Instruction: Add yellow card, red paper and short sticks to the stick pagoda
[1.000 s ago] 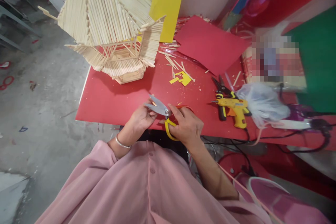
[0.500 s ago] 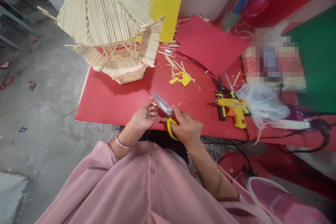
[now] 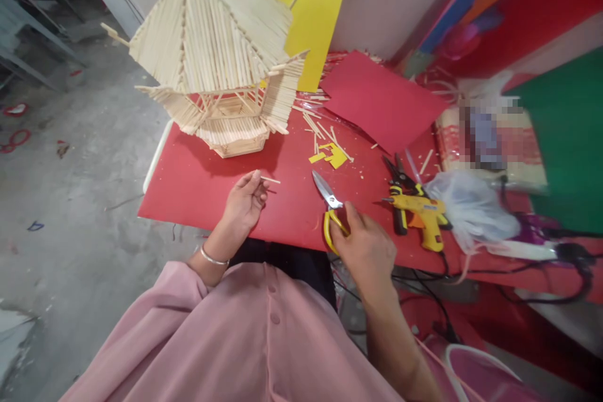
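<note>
Between the thumb and fingers of my left hand (image 3: 245,202) is a thin wooden stick (image 3: 271,180), its free end pointing right over the red table (image 3: 287,213). My right hand (image 3: 366,244) grips scissors (image 3: 332,202) by their yellow handles, with the metal blades pointing up and left. The blades look closed together and stand apart from the stick. Beyond my left hand stands a model pavilion (image 3: 221,44) built of pale wooden sticks, with a steep upper roof and a lower flared one.
Loose sticks (image 3: 313,125) and yellow paper scraps (image 3: 336,156) lie mid-table, before a red sheet (image 3: 381,100). To the right are a yellow glue gun (image 3: 426,213), pliers (image 3: 399,217), a plastic bag (image 3: 471,201) and cables. A yellow board (image 3: 325,0) stands behind the pavilion.
My hands have moved apart: the left one leftward with the stick, the right one rightward with the scissors. The scissor blades have left the stick's side. The view has shifted slightly.
</note>
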### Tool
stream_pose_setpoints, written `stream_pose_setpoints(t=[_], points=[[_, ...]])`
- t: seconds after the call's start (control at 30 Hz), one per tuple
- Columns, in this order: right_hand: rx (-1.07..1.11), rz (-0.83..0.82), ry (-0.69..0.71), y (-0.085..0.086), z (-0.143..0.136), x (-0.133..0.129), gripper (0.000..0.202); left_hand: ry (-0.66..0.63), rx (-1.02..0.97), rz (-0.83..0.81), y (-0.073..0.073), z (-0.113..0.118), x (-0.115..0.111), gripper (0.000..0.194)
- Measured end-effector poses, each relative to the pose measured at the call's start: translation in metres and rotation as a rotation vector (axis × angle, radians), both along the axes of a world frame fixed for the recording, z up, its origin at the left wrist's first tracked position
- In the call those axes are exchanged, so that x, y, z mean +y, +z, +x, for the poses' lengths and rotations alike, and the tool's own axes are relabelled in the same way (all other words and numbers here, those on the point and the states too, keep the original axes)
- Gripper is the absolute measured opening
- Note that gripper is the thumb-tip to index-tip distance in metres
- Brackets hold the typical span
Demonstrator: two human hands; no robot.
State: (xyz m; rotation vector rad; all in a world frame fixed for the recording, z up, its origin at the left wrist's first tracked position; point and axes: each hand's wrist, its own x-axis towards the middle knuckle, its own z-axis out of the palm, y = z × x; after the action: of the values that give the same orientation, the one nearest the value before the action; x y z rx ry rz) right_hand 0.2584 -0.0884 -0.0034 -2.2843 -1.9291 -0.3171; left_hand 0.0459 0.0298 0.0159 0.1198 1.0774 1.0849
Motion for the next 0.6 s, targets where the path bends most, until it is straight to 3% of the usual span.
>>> stream_pose_setpoints(t=[0.13, 0.2, 0.27, 0.33, 0.4, 0.47, 0.53, 0.6], points=[[0.014, 0.076, 0.061, 0.015, -0.001, 0.001, 0.035, 0.069, 0.079, -0.021, -0.004, -0.015, 0.013, 0.008], [0.16, 0.164, 0.071, 0.022, -0.014, 0.011, 0.03, 0.065, 0.129, 0.013, -0.007, -0.021, 0.018, 0.011], [0.459, 0.195, 0.109, 0.023, -0.035, 0.031, 0.028, 0.042, 0.169, 0.06, -0.01, -0.024, 0.021, 0.016], [0.838, 0.108, 0.102, 0.017, -0.059, 0.061, 0.031, 0.026, 0.196, 0.1, -0.014, -0.024, 0.022, 0.02], [1.209, -0.025, 0.018, 0.005, -0.082, 0.092, 0.044, 0.018, 0.224, 0.148, -0.019, -0.024, 0.023, 0.025], [1.541, -0.104, -0.077, -0.006, -0.1, 0.118, 0.045, -0.016, 0.268, 0.216, -0.023, -0.026, 0.024, 0.028], [1.733, -0.138, -0.117, -0.014, -0.111, 0.136, 0.04, -0.077, 0.359, 0.3, -0.028, -0.033, 0.027, 0.026], [1.785, -0.143, -0.117, -0.018, -0.117, 0.144, 0.038, -0.154, 0.529, 0.405, -0.031, -0.044, 0.03, 0.02]])
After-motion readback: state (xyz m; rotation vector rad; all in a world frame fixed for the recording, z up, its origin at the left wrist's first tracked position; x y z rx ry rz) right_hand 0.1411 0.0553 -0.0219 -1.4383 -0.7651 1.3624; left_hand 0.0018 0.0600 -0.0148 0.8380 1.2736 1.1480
